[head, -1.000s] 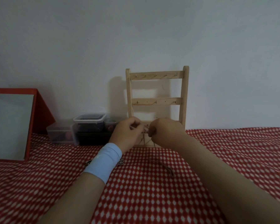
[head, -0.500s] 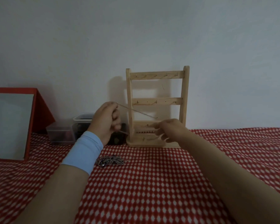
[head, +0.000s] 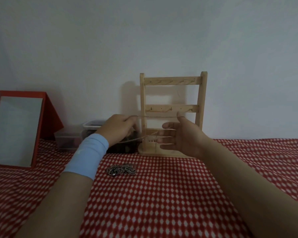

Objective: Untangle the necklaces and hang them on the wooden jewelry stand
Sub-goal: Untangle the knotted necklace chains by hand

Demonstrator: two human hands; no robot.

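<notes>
Necklace in hand: thin pale metal chain necklace (head: 155,116), held as an open loop in the air in front of the stand's lower half; upper strand level, lower strand slanting down to the left.
Change: bunched a second ago between two hands close together at the stand's foot; since drawn apart into a taut span.
Meaning: judged untangled and ready for a hook; nothing hung yet.
Left hand (head: 118,130): curled, pinching the chain's left end; pale blue wristband (head: 88,155) behind.
Right hand (head: 181,138): raised, fingers straight and spread, chain looped over the thumb tip.
Stand: light wooden ladder-shaped jewelry stand (head: 172,81), upright against the wall.
Second necklace: heaped silver link chain (head: 121,170), on red-and-white checked cloth (head: 179,194), untouched.
Surroundings: red-framed mirror (head: 17,129); clear plastic boxes (head: 91,125).
</notes>
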